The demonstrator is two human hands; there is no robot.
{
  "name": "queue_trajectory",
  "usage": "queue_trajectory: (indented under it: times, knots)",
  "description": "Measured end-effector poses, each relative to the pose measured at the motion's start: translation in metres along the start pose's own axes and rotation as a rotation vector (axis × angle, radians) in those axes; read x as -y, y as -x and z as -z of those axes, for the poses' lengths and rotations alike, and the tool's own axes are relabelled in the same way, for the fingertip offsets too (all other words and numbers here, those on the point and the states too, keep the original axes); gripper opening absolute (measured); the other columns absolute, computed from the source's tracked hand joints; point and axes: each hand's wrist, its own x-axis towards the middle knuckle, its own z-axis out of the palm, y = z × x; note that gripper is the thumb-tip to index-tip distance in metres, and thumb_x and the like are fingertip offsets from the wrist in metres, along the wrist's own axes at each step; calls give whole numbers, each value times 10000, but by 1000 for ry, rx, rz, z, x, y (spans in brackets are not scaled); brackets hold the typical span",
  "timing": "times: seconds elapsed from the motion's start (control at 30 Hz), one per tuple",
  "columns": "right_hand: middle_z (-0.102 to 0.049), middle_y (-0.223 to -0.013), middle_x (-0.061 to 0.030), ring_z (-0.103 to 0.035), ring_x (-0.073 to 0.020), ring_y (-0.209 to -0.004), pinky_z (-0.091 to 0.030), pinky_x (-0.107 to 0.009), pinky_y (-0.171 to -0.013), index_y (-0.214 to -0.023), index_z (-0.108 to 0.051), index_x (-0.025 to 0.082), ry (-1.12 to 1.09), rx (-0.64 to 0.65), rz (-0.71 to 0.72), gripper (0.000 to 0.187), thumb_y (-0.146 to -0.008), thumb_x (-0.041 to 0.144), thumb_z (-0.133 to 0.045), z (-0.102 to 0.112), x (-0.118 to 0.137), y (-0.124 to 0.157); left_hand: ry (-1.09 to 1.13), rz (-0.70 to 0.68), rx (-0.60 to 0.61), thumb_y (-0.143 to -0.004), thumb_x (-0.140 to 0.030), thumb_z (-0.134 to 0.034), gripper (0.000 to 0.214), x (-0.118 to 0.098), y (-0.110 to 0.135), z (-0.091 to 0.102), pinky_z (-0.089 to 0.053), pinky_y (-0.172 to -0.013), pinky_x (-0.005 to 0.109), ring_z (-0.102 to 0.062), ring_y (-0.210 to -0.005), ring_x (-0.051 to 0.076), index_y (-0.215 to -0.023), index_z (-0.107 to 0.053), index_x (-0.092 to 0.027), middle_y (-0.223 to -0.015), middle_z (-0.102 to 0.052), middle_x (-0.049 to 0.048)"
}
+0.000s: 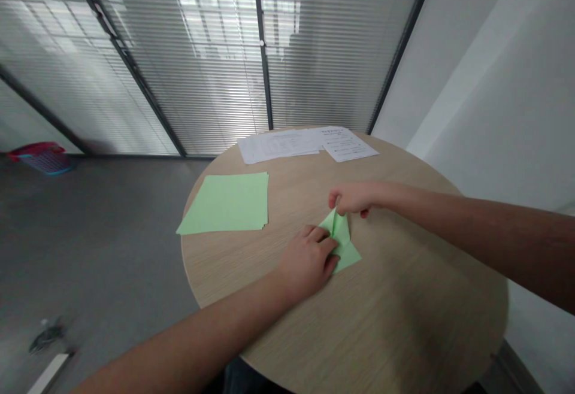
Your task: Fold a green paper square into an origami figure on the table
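Left hand point(309, 260) lies spread on folded green paper point(347, 255)
Right hand point(354, 197) pinches its far tip; green sheets point(233, 202) share the table point(309, 340).

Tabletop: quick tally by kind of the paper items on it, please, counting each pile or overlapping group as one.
Stack of green sheets: 1
Folded green paper: 1
Overlapping group of white printed papers: 1 (its sheets can't be counted surely)
Total: 3
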Motion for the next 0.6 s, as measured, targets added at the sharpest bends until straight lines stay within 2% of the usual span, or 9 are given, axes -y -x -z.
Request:
queue_trajectory:
  times: [0.17,0.3,0.4,0.5,0.6]
  knots:
    - [-525,-671,47,-488,-109,-536,-486,-236,-504,-978,-694,222,-122,177,-4,217,-764,186,-694,14,-5,-6,25,9,-15,-951,-263,-661,167,1,1,-2,-558,-977,458,-620,-1075,283,-1069,-737,-172,-1113,-684,108]
    - [-653,-831,21,-603,-123,-635,-533,-238,-541,-1043,-661,231,-192,272,20,274,-770,229,-687,22,-13,-10,29,12,-33,-942,-262,-670,173,2,2,-3,-562,-993,476,-618,-1125,300,-1067,-741,-166,-1202,-659,132]
    - [-678,-896,14,-632,-128,-668,-498,-219,-511,-1121,-642,250,-167,307,22,336,-786,224,-668,22,-15,-11,10,7,-55,-930,-271,-687,178,2,3,-4,-557,-1015,509,-600,-1193,328,-1063,-741,-167,-1284,-632,150]
    - [-614,-775,27,-576,-125,-599,-463,-221,-494,-1109,-667,243,-74,323,4,321,-793,188,-659,20,-10,-13,1,-3,-60,-929,-274,-690,176,3,4,-5,-553,-1030,523,-595,-1211,330,-1066,-739,-175,-1288,-630,145]
    - [-470,-609,60,-451,-112,-502,-434,-232,-490,-1021,-682,208,49,313,-40,281,-753,124,-669,18,-1,-17,0,-1,-58,-934,-278,-683,179,3,4,-5,-556,-1031,518,-598,-1209,329,-1070,-737,-175,-1294,-627,142]
